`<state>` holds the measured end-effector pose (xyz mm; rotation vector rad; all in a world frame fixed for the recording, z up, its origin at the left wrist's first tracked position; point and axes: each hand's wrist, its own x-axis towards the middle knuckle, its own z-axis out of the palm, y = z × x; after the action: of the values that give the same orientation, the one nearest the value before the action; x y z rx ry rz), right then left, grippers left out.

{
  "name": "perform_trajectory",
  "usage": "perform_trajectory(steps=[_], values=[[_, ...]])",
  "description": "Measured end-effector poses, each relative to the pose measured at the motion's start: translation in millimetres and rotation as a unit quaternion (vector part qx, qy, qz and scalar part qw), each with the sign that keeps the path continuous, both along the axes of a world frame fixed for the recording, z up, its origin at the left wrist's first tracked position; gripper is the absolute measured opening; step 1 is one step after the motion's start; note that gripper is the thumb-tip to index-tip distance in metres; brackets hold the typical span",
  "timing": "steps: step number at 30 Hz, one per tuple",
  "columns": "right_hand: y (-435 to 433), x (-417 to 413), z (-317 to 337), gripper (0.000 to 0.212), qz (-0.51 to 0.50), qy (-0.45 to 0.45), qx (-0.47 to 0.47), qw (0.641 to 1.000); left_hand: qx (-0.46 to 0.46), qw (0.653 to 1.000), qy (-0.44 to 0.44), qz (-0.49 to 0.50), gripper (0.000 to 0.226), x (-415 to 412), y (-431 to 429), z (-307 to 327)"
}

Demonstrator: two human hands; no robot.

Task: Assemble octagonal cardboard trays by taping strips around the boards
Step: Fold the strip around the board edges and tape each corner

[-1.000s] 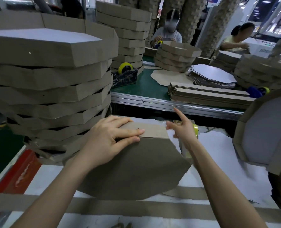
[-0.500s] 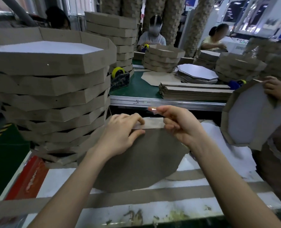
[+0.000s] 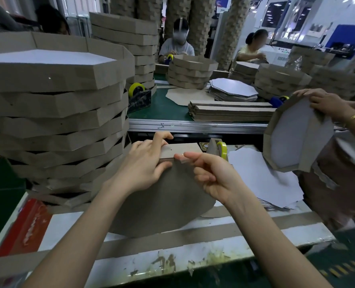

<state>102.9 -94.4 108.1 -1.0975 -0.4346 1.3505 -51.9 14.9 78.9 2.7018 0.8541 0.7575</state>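
A brown octagonal board [image 3: 162, 200] leans tilted on the worktable in front of me. A cardboard strip [image 3: 181, 150] stands along its top edge. My left hand [image 3: 145, 163] grips the strip against the board, thumb on the near face and fingers over the top. My right hand [image 3: 209, 173] pinches a short piece of clear tape [image 3: 181, 158] and holds it at the seam between strip and board. A tape dispenser [image 3: 218, 149] with a yellow roll stands just behind the board.
A tall stack of finished trays [image 3: 54, 113] fills the left. Loose white sheets [image 3: 261, 177] lie at right, where another person's hands [image 3: 326, 102] hold a tray [image 3: 297, 140]. Strips [image 3: 230, 111], boards and a second dispenser [image 3: 139, 96] sit on the green conveyor beyond.
My right hand came back from the dispenser with a piece of tape and brought it down to the seam. My left hand kept holding the strip. The person at right raised a tray.
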Motion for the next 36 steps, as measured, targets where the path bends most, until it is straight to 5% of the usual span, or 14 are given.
perform_trajectory(steps=[10, 23, 26, 29, 32, 36], values=[[2, 3, -7, 0.038, 0.012, 0.038, -0.008, 0.999, 0.064, 0.995, 0.071, -0.003, 0.047, 0, 0, 0], [8, 3, -34, 0.047, 0.048, -0.119, -0.058, 0.99, 0.03, 0.994, 0.107, -0.007, 0.046, 1, 4, -2], [3, 2, -45, 0.04, 0.027, -0.379, -0.091, 0.921, 0.032, 0.993, 0.11, 0.008, 0.046, 1, 7, -1], [3, 10, -42, 0.039, -0.066, -0.515, 0.057, 0.853, 0.029, 0.994, 0.104, 0.002, 0.046, 2, 8, -1], [10, 26, -28, 0.029, -0.105, -0.627, 0.214, 0.742, 0.023, 0.996, 0.089, 0.002, 0.044, 2, 5, -2], [14, 37, -22, 0.012, -0.077, -0.77, 0.295, 0.56, 0.032, 0.997, 0.067, 0.015, 0.043, 1, 1, -3]])
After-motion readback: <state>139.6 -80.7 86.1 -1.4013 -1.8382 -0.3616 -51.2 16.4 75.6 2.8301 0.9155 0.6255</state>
